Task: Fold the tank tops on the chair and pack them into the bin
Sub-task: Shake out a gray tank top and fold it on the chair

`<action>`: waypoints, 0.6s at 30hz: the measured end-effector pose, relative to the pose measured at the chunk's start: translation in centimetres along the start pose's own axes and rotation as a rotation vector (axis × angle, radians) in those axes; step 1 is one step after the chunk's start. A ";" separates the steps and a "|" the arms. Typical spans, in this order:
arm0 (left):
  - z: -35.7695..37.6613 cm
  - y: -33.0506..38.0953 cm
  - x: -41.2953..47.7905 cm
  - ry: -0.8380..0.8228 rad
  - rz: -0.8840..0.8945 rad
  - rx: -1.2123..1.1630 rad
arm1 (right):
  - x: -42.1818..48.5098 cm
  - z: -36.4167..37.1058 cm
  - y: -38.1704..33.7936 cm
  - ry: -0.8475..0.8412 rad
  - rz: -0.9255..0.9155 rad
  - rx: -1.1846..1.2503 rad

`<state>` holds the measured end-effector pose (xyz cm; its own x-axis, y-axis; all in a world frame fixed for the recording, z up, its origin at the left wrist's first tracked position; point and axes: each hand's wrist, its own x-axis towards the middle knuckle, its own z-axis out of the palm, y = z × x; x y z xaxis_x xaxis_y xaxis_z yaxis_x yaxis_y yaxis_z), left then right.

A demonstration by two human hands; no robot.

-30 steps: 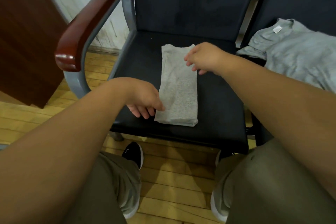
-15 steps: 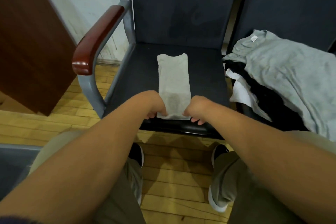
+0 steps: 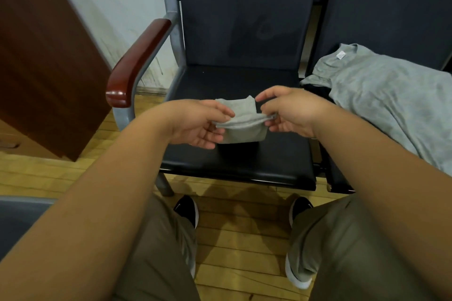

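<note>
At frame centre the left hand (image 3: 200, 126) and right hand (image 3: 292, 112) each pinch one end of the folded tank top (image 3: 241, 131) — its raised edge runs left-to-right between them, over the chair seat (image 3: 244, 162). The grey shape (image 3: 17, 215) at lower left is possibly the bin — nearer the left hand.

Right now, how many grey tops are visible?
2: a half-folded top, pinched by left hand and right hand over the armrest chair; a loose top on the neighbouring chair. Others may hide beneath.

Black chair seat (image 3: 244, 85) with a red-brown armrest (image 3: 139, 61) carried one small folded gray tank top (image 3: 244, 133), one edge raised. Neighbouring seat (image 3: 338, 178) held a loose gray tank top (image 3: 391, 98) over dark clothing (image 3: 318, 91).
</note>
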<state>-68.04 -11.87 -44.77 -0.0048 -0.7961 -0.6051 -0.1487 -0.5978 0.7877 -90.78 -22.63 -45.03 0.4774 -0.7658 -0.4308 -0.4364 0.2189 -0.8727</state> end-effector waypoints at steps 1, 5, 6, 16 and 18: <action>-0.2 0.1 0.2 -0.002 0.032 -0.025 | 0.3 -0.1 -0.2 0.011 -0.033 0.038; -0.9 0.6 2.3 0.089 0.214 0.055 | 2.2 -0.2 -0.9 0.017 -0.101 0.200; -1.0 0.7 3.1 0.167 0.252 0.094 | 2.9 -0.2 -1.2 0.017 -0.110 0.213; -3.0 1.2 12.4 0.649 0.260 0.122 | 12.1 0.5 -0.7 0.173 -0.161 -0.195; -3.3 1.1 14.0 0.656 0.196 0.195 | 13.7 0.8 -0.3 0.194 -0.168 -0.309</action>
<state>-64.97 -24.04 -51.99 0.5378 -0.8160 -0.2120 -0.3801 -0.4591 0.8030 -83.46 -32.74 -50.85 0.4216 -0.8819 -0.2109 -0.5874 -0.0883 -0.8045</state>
